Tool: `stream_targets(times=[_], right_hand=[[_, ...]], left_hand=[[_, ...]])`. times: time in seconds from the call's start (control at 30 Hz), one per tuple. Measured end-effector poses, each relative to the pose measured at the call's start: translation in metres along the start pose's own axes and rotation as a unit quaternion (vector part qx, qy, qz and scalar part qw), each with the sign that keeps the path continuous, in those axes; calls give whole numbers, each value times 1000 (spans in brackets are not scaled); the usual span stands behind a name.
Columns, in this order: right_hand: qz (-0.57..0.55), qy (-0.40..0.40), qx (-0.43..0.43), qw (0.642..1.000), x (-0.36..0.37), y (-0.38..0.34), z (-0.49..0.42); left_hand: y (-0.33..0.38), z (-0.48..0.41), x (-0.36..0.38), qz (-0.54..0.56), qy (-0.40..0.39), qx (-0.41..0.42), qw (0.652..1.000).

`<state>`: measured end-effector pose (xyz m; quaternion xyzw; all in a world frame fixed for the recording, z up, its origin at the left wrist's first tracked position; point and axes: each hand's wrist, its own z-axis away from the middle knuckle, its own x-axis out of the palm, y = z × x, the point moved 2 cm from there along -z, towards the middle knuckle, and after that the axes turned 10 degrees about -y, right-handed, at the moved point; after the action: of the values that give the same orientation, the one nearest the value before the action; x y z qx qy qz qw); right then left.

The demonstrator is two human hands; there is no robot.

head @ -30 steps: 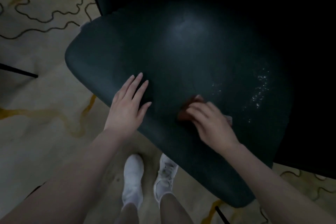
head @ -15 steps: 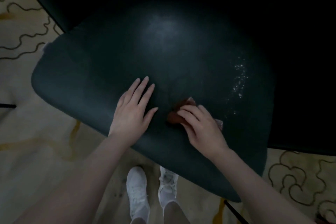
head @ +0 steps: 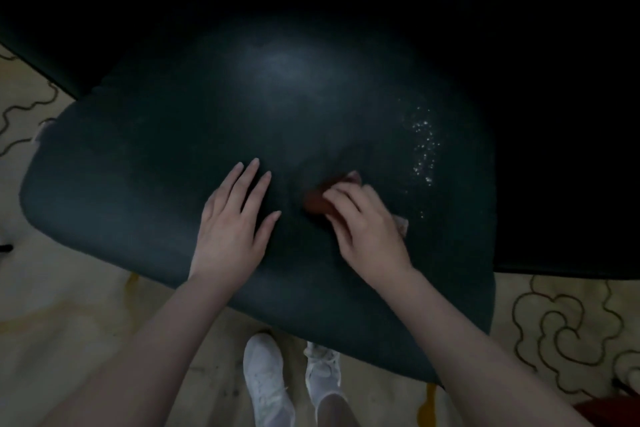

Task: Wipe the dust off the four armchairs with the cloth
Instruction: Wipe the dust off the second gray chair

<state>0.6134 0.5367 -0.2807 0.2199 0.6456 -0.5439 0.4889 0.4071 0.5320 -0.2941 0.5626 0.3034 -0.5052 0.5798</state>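
A dark green armchair seat [head: 173,156] fills the middle of the view, its back lost in darkness above. My left hand [head: 232,225] lies flat on the seat near its front edge, fingers straight. Just to its right, my right hand [head: 367,229] presses a reddish-brown cloth [head: 317,203] onto the seat, fingers curled over it; a pale corner of the cloth [head: 401,224] shows past the hand. White dust specks [head: 424,146] dot the seat to the right of the cloth.
Beige carpet with dark squiggly lines [head: 568,322] lies around the chair. My white shoes [head: 266,381] stand at the seat's front edge. A thin dark chair leg [head: 5,248] shows at the far left.
The view has shifted so the chair sits lower and further left in frame. Both hands stay on the seat, the right one still on the cloth near the same spot.
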Motion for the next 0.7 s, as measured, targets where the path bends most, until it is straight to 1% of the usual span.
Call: stream_targets(times=[0.03,0.1,0.2,0.27,0.33,0.47,0.53,0.6,0.7], right_hand=[[10,-10,-3,1000,-3,6,9],[36,1,19,999,-12,24,17],[48,62,120,990,-28,51,5],[38,86,162,982,-31,56,-9],[20,87,154,984,-27,49,-16],[17,44,87,995,-25,41,15],[21,47,91,995,-31,52,31],[13,78,151,985,-38,72,36],[-29,154,256,954,-48,96,18]], left_hand=[[3,-5,-1,-1,-3,10,1000],[10,-15,-2,-4,-9,30,1000],[22,-33,-2,-5,-15,46,999],[31,-43,-1,-5,-20,55,998],[40,-53,-1,-11,-21,68,997],[55,-68,2,-21,-36,88,995],[59,-72,5,-32,-46,91,994],[58,-72,9,-43,-53,90,994],[57,-70,13,-56,-56,89,993]])
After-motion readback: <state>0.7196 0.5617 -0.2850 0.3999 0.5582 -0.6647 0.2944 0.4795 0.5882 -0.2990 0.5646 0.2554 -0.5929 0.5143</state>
